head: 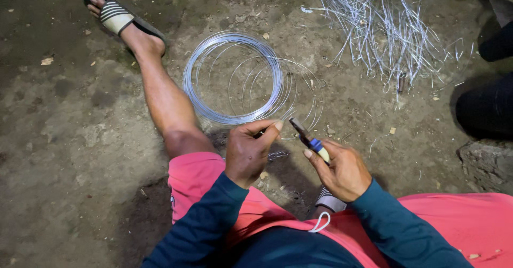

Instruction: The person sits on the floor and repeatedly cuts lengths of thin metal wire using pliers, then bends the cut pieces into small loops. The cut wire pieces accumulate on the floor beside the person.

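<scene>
Wire cutting partway through: cut lengths piled, much of the coil uncut.

The left hand (248, 150) pinches thin silvery wire (270, 134); the right hand (342, 169) grips blue-and-cream-handled pliers (309, 137), tips beside the pinched strand. Just beyond lies the round coil of shiny steel wire (232, 78) on the dirt ground (64, 140); farther right, a loose heap of cut wire pieces (382, 30).

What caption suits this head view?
Seated person's left hand pinches wire beside right hand gripping pliers, wire coil on ground.

Shiny metal wire coil (233, 78), rough dirt floor (69, 140)
</scene>
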